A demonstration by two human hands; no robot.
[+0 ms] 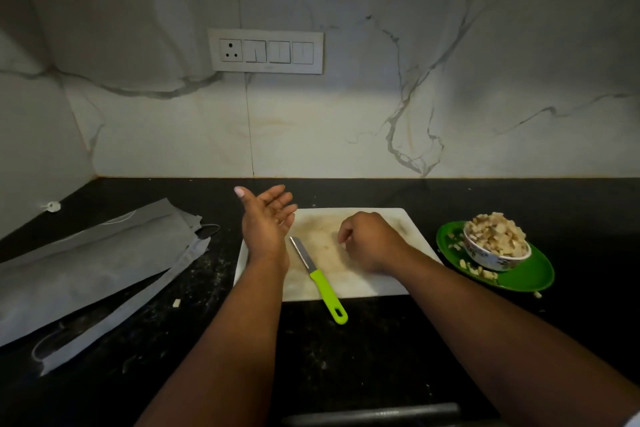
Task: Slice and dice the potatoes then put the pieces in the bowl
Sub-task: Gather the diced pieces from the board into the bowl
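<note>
Pretty much wrapped up by the look of it: the bowl [497, 246] is heaped way over its rim with diced potato, sitting on a green plate [526, 274] off to the right of the board [363, 282], and a few bits have already spilled onto the plate and 1 onto the desk [346, 357] next to it. No whole potato anywhere I can see. The knife [317, 276] lies loose on the board between the 2 arms, green handle hanging off the near edge. Left hand [265, 224] is held up palm-open over the board's left edge, fingers spread, holding nothing. Right hand [369, 241] is curled down on the board, fingertips bunched like it's pinching up leftover scraps, but I can't tell if there's really anything in that grip. What could go wrong from here: that bowl is so full that dropping anything more on top will probably just roll pieces off onto the plate or desk. Also the knife handle overhanging the board is easy to bump with a forearm and send skidding. There's 1 stray piece on the desk by the grey bags [90, 263] that could get missed.
</note>
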